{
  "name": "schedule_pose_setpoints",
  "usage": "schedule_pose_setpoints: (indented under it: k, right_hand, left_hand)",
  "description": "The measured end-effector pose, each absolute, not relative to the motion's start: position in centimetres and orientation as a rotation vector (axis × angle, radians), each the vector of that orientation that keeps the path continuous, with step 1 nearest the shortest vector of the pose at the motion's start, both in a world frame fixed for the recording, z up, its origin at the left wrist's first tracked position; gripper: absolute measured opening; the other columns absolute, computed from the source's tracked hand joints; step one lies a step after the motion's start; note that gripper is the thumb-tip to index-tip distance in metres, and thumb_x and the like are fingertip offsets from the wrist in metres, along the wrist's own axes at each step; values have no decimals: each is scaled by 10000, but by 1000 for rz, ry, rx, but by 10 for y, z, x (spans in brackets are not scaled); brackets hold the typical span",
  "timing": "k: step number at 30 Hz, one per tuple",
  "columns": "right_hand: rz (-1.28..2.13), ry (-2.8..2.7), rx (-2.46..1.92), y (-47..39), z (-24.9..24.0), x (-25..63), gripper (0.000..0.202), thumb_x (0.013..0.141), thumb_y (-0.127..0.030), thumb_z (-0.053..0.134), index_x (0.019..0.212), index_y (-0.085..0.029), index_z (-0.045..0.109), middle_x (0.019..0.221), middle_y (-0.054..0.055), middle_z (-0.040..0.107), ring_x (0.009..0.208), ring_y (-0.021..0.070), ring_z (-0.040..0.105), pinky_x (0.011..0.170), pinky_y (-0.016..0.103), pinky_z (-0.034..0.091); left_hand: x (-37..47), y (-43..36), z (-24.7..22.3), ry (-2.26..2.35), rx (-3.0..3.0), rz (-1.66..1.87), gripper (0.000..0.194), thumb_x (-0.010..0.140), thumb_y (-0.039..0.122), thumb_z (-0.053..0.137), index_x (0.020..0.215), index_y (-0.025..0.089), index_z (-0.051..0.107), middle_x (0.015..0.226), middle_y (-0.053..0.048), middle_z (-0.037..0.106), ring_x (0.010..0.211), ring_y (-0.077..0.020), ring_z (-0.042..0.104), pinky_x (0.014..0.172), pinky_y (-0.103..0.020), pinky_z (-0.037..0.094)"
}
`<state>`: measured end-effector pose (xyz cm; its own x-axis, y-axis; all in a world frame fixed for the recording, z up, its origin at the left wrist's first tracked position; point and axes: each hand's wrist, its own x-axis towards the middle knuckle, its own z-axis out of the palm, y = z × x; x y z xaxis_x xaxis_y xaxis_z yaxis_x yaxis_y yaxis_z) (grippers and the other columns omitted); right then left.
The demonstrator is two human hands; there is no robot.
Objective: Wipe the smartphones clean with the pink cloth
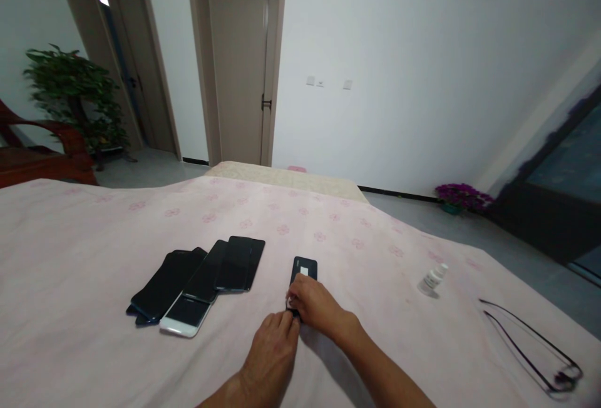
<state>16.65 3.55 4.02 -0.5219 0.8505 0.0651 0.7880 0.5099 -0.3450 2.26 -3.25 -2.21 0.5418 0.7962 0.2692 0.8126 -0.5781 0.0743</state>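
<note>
A dark phone (305, 263) lies on the pink flowered cloth in front of me, with a small white label on its upturned face. My left hand (275, 342) is closed at the phone's near left end, fingers pressed together on its edge. Over the lower part of the phone, my right hand (317, 301) is closed in a pinch. Whatever its fingertips hold is too small and too hidden to name. Both hands cover the phone's near end.
Several phones overlap in a pile left of my hands, among them a white-edged phone (181, 323). To the right stand a small white bottle (432, 280) and folded-out eyeglasses (526, 351). The flowered cloth (375, 333) covers the surface; doors and a potted plant (75, 92) are beyond.
</note>
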Motion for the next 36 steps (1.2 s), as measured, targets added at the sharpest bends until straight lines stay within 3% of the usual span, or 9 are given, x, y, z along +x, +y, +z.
schedule_pose_setpoints:
  k: [5,14,26,36]
  right_hand:
    - [324,-2399,-1488,39,34,169,148,872,-101,550,855,-164,684,944,64,636,914,176,583,799,251,428]
    - [421,-2330,-1412,22,33,196,145,836,-53,562,833,-169,647,896,42,616,865,168,574,758,247,434]
    - [408,-2316,-1311,-3,21,206,169,841,-46,516,875,-185,607,934,43,591,898,181,547,782,271,435]
    - [276,-2235,-1510,9,17,200,160,870,-48,503,835,-169,602,931,59,583,869,180,546,772,274,427]
  left_hand:
    - [23,-32,-21,-1395,-2713,-399,361,852,21,561,1202,96,603,1077,-108,663,978,-248,613,897,-410,500]
    - [21,-31,-21,-1389,-2736,-427,297,865,48,576,1148,130,615,1031,-83,652,957,-231,602,877,-394,496]
    - [22,-31,-10,-1424,-2777,-369,271,890,64,554,1141,143,616,1077,-85,639,998,-229,587,905,-398,478]
    - [22,-30,-10,-1417,-2735,-348,296,882,54,551,1157,147,605,1065,-80,641,974,-234,589,896,-404,474]
